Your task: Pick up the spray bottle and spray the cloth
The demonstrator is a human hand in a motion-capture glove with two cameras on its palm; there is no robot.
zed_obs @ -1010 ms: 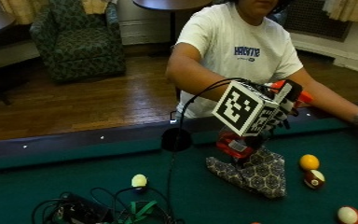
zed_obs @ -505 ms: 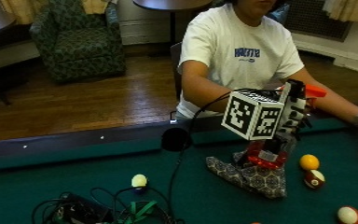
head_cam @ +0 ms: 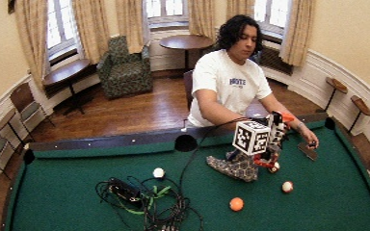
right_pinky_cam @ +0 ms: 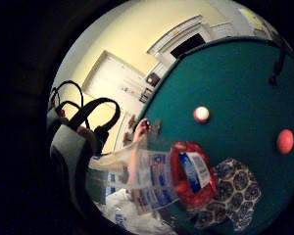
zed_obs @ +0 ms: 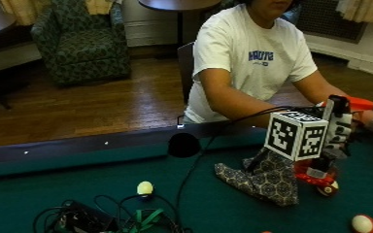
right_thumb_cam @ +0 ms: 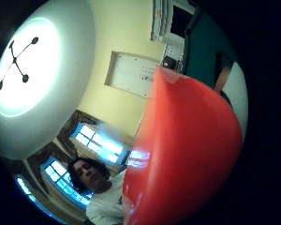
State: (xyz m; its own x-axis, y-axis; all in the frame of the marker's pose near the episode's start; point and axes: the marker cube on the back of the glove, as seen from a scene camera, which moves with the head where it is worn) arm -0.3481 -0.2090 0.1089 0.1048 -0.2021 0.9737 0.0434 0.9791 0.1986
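Observation:
The spray bottle point(zed_obs: 311, 174) has a clear body, a red base and a red-orange trigger head. My gloved right hand point(zed_obs: 337, 131) grips it around the neck and holds it upright, its base low over the green felt. The grey patterned cloth point(zed_obs: 264, 177) lies crumpled on the felt, just left of the bottle's base. In the little finger side palm view the bottle's point(right_pinky_cam: 191, 174) labelled body and red base sit next to the cloth point(right_pinky_cam: 230, 196). The red trigger head point(right_thumb_cam: 187, 154) fills much of the thumb side palm view. The wide outside view shows the bottle point(head_cam: 275, 139) beside the cloth point(head_cam: 236, 168).
A ball point(zed_obs: 329, 188) sits right behind the bottle's base, and another ball point(zed_obs: 362, 223) lies at the near right. A pale ball point(zed_obs: 145, 188) and a cable pile point(zed_obs: 109, 218) are to the left. A side pocket point(zed_obs: 184, 144) is in the far rail. The person's bare left hand point(head_cam: 310, 142) rests at the right.
My hand has carried the bottle to the right and lower, from over the cloth's middle to its right edge. The bottle has turned from tilted to upright.

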